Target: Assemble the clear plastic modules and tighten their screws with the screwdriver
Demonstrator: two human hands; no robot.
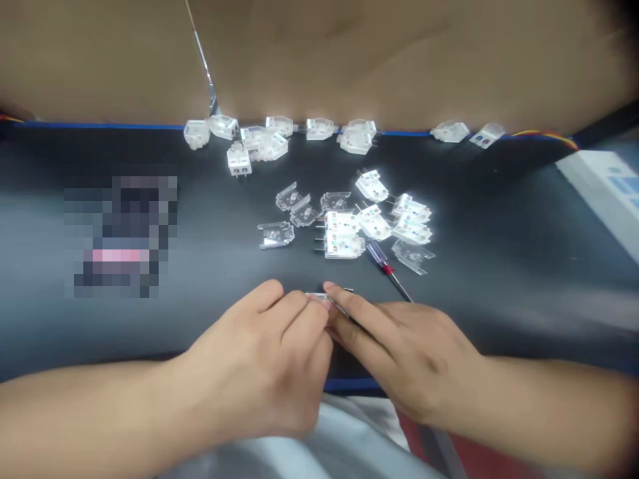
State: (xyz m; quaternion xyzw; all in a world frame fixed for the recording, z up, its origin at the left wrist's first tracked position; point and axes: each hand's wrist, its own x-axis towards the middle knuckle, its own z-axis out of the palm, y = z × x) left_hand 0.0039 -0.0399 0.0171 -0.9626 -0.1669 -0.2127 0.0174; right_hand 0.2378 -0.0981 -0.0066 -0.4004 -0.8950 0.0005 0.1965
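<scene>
My left hand [269, 352] is closed, its curled fingers gripping one side of a small clear-plastic plug [317, 297] near the front edge of the table. On the other side, my right hand [399, 352] pinches the same plug. A metal pin sticks out past its fingertips; most of the plug is hidden by fingers. Just beyond lie several opened white two-pin plugs [342, 245] with their insides facing up. Loose clear covers [276, 234] are scattered to their left, and another clear cover [412, 255] is on the right. A screwdriver [383, 263] with a clear and red handle rests beside my right hand.
Along the back edge sit several closed plugs [320, 128], with a pair [449, 132] farther right. A thin metal rod [202, 56] leans against the brown back panel. Yellow and red wires [542, 135] run near a white box [599, 183]. A blurred-out object [130, 219] lies left.
</scene>
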